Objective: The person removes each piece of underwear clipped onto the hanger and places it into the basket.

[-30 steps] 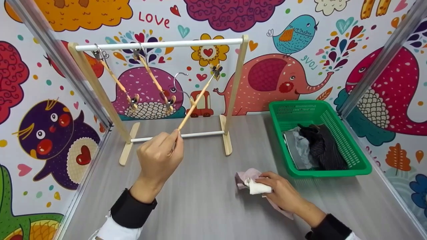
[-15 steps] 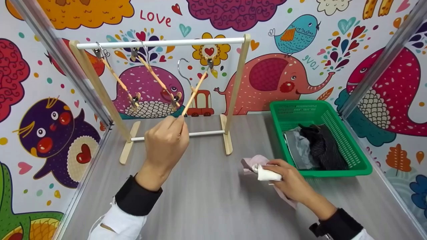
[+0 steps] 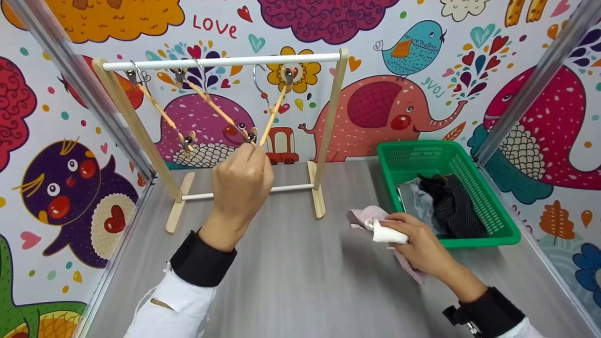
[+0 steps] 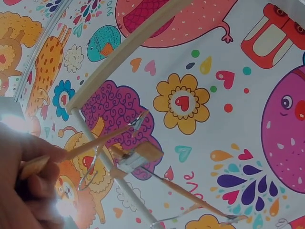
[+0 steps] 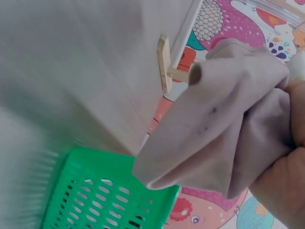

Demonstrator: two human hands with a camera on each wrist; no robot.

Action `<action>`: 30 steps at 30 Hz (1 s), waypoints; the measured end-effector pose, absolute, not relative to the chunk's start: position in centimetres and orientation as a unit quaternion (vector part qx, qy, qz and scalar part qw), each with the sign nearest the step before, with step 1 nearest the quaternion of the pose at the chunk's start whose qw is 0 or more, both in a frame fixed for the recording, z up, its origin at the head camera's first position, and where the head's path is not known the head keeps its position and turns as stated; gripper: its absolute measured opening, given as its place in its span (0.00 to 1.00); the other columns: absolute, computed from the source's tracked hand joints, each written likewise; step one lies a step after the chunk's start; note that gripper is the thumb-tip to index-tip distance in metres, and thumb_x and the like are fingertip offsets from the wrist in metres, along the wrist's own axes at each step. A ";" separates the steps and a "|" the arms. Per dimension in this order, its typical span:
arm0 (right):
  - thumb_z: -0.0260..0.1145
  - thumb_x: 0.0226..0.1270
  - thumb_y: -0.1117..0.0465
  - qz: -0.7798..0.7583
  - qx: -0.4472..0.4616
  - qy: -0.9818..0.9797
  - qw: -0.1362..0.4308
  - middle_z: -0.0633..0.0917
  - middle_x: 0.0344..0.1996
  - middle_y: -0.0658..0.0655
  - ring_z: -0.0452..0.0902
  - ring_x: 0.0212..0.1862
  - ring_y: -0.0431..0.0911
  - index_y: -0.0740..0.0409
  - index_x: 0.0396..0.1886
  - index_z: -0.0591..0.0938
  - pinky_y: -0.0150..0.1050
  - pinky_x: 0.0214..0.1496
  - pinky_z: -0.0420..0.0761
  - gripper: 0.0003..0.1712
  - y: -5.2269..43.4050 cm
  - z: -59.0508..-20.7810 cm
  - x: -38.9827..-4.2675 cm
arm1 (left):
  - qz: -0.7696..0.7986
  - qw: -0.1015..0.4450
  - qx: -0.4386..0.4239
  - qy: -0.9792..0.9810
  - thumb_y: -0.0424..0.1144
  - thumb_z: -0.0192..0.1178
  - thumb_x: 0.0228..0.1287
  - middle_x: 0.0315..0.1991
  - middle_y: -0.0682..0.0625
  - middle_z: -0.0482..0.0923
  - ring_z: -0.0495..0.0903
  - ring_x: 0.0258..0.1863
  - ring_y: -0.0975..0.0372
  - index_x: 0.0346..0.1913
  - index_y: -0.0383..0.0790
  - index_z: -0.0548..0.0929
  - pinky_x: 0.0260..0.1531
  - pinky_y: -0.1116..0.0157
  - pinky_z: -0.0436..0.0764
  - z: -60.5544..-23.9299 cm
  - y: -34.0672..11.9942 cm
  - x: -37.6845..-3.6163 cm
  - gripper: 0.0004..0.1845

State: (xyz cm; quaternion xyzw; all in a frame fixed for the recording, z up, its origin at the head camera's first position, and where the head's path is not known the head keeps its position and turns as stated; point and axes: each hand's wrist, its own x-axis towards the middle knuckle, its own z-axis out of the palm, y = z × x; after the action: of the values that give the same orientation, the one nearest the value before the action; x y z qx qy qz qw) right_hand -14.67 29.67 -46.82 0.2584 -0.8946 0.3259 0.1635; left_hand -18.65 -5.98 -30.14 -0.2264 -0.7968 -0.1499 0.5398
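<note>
My left hand (image 3: 242, 192) grips one end of a wooden clip hanger (image 3: 274, 114), which slants up and away. Its metal hook (image 3: 256, 83) stands just under the white top rail (image 3: 225, 61) of a small wooden clothes rack in the head view. The hanger's far clip (image 3: 289, 76) shows past the hook, while the near clip is hidden by my fingers. My right hand (image 3: 422, 246) holds a bunched pale pink cloth (image 5: 214, 133) with a white part (image 3: 390, 235), raised at the basket's left side. Two other clip hangers (image 3: 158, 110) hang from the rail's left half.
A green plastic basket (image 3: 488, 242) on the right holds grey and black clothes (image 3: 450, 206). The rack's wooden feet (image 3: 316, 190) stand on the grey tabletop (image 3: 291, 272). Printed walls close in the back and sides, with metal posts (image 3: 526, 84) at the corners.
My left hand has moved forward and slightly right, bringing the hanger's hook up toward the rail. My right hand has moved up and right with the pink cloth, nearer the basket.
</note>
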 end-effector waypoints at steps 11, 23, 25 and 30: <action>0.77 0.41 0.74 0.325 0.233 -0.895 0.199 0.81 0.50 0.52 0.77 0.49 0.47 0.51 0.50 0.84 0.23 0.48 0.69 0.32 31.2 -43.5 -14.9 | -0.125 0.507 -0.204 -0.828 0.26 0.56 0.59 0.19 0.43 0.75 0.67 0.10 0.59 0.30 0.27 0.85 0.07 0.66 0.67 -28.1 -4.9 -20.3 0.08; 0.75 0.45 0.73 0.321 0.209 -0.903 0.193 0.80 0.51 0.51 0.73 0.52 0.45 0.54 0.51 0.83 0.19 0.49 0.66 0.29 32.4 -42.1 -15.4 | -0.119 0.471 -0.185 -0.854 0.26 0.56 0.60 0.18 0.44 0.74 0.69 0.11 0.57 0.30 0.28 0.85 0.08 0.65 0.67 -28.4 -4.8 -21.3 0.08; 0.75 0.46 0.73 0.323 0.206 -0.903 0.195 0.80 0.51 0.51 0.73 0.51 0.45 0.54 0.50 0.84 0.19 0.49 0.67 0.28 32.6 -42.0 -15.5 | -0.121 0.468 -0.184 -0.856 0.26 0.56 0.59 0.18 0.44 0.74 0.70 0.11 0.57 0.30 0.28 0.85 0.08 0.64 0.68 -28.6 -4.7 -21.5 0.08; 0.75 0.47 0.72 0.326 0.197 -0.902 0.203 0.80 0.49 0.52 0.74 0.49 0.45 0.57 0.48 0.84 0.19 0.47 0.67 0.25 33.2 -41.8 -16.0 | -0.132 0.468 -0.183 -0.855 0.27 0.56 0.60 0.24 0.42 0.79 0.72 0.13 0.56 0.31 0.28 0.85 0.09 0.64 0.71 -29.0 -4.5 -21.8 0.08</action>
State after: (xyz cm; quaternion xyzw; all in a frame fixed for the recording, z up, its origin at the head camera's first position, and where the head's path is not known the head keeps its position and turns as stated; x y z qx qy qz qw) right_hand -15.98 33.18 -41.75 0.1972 -0.9020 0.3258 0.2033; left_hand -21.83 -4.51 -29.03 -0.1828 -0.8547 -0.1315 0.4677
